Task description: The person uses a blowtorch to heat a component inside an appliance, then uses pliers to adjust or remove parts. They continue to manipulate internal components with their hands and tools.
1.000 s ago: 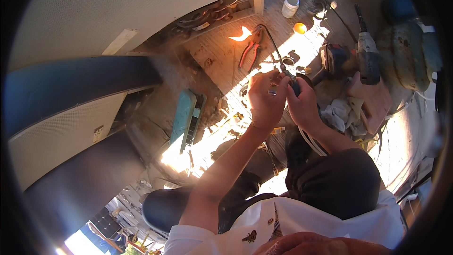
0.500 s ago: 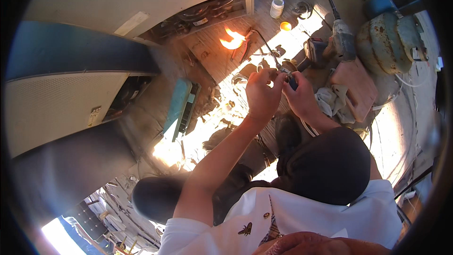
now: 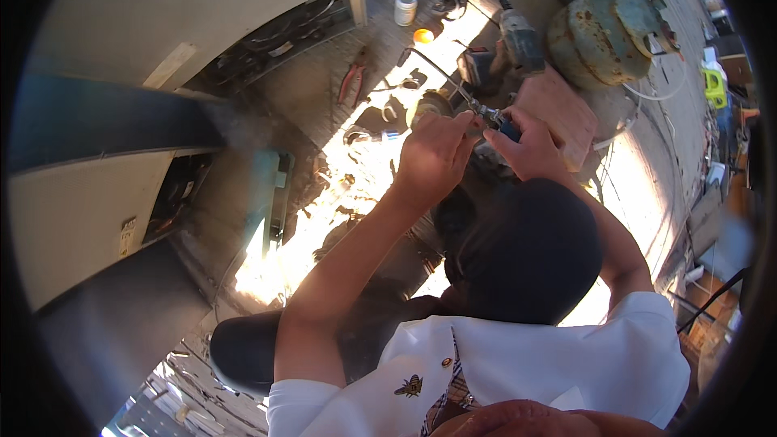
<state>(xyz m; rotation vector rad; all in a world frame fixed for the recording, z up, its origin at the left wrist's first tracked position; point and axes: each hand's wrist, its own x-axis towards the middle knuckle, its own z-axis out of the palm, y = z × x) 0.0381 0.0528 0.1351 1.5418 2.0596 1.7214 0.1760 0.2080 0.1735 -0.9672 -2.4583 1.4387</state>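
In my right hand [image 3: 530, 144] is a gas torch [image 3: 452, 86] with a thin metal neck bent at the tip, metal fittings and a dark blue handle. That hand's fingers wrap the handle. My left hand [image 3: 433, 155] is closed, thumb and fingertips pinching at the fittings just ahead of the handle; the exact part is hidden by the fingers. The neck points away to the upper left, and no flame shows at its tip. Pliers with red handles [image 3: 352, 83] lie on the floor left of the tip.
Beyond the torch are a white jar [image 3: 406, 10], an orange lid [image 3: 423, 36] and a cordless power tool [image 3: 520, 39]. A rusty gas cylinder [image 3: 600, 39] stands at the right near a reddish board [image 3: 557, 113]. Large white cabinets [image 3: 202, 8] with open bases line the left.
The bright flame at the torch tip is gone. My view has shifted to the right, so floor things sit further left. Both hands stay on the torch.
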